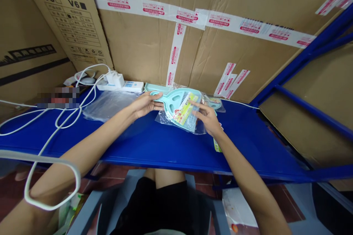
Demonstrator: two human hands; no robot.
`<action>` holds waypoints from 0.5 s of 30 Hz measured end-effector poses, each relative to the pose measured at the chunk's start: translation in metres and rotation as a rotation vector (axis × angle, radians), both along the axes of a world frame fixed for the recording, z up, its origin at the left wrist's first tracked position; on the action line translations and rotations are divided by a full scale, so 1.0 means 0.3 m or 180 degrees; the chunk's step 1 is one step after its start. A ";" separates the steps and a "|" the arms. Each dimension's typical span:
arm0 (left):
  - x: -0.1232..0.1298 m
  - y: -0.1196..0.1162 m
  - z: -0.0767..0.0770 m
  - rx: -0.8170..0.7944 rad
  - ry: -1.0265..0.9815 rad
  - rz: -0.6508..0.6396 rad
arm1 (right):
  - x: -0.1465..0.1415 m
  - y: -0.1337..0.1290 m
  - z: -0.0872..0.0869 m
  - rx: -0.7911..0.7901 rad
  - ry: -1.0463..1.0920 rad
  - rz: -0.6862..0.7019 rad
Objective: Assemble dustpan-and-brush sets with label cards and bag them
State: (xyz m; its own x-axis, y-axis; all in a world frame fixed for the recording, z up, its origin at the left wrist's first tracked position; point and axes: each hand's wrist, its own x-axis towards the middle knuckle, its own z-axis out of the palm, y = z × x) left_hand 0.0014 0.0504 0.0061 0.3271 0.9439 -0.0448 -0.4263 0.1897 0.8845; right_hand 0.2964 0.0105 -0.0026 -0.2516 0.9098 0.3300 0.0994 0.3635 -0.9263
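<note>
My left hand is closed round the handle of a small light-turquoise dustpan, held tilted above the blue table. A yellow-green printed label card lies across the pan's face, with brush bristles showing beside it. Clear plastic wrap surrounds the pan's lower part. My right hand reaches in from the right, its fingertips closed on the card's right side. Another green-yellow card sits on the table beneath my right wrist, partly hidden by it.
Behind the pan lie another turquoise piece and a bagged set. Clear plastic bags are stacked at left, near a white power strip and looping white cables. Cardboard walls the back; a blue frame stands right.
</note>
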 end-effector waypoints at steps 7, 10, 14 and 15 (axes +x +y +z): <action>0.005 -0.006 0.000 0.0009 0.0045 0.0012 | -0.017 0.014 -0.034 0.0218 0.0037 -0.0306; 0.003 -0.001 -0.004 -0.0007 0.0005 0.0006 | -0.005 0.021 -0.030 0.0190 -0.0006 -0.0180; 0.001 0.002 -0.005 -0.0004 -0.0024 0.0001 | 0.006 0.015 -0.014 0.0266 -0.0084 -0.0104; 0.001 0.001 -0.003 -0.0008 -0.0019 -0.0001 | 0.005 0.011 -0.009 0.0209 -0.0045 -0.0055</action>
